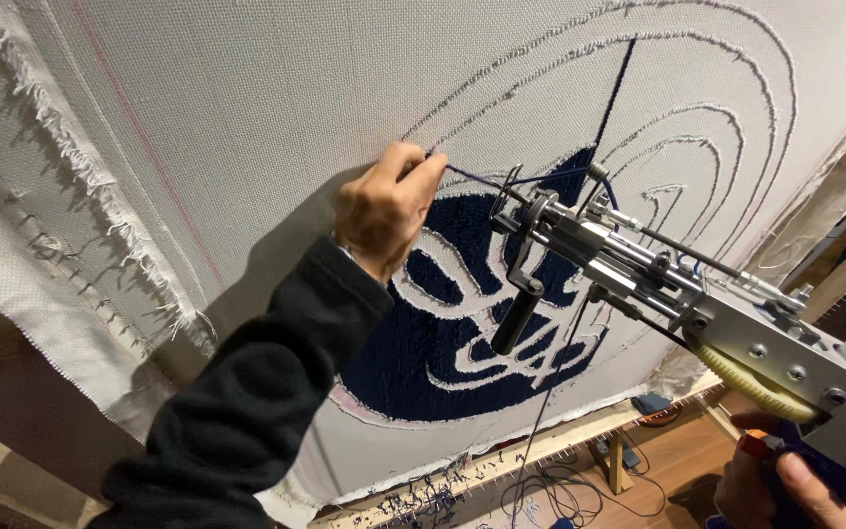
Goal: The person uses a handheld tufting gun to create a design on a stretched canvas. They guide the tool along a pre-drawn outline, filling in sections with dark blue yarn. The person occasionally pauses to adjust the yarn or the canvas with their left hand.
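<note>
Left hand (384,208): fingers pinching dark blue yarn (482,180) at mid-cloth, strand leading to tufting gun (638,269).
Right hand (785,482): wrapped around gun's blue grip at lower right corner.
Backing cloth (247,98): stretched on frame, navy tufted patch (462,367) near bottom edge.
Advice: best kept taut, yarn clear of needle, gun square to cloth.

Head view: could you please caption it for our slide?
Left hand pinches navy yarn by the tufting gun, right hand gripping, at stretched cloth.
</note>
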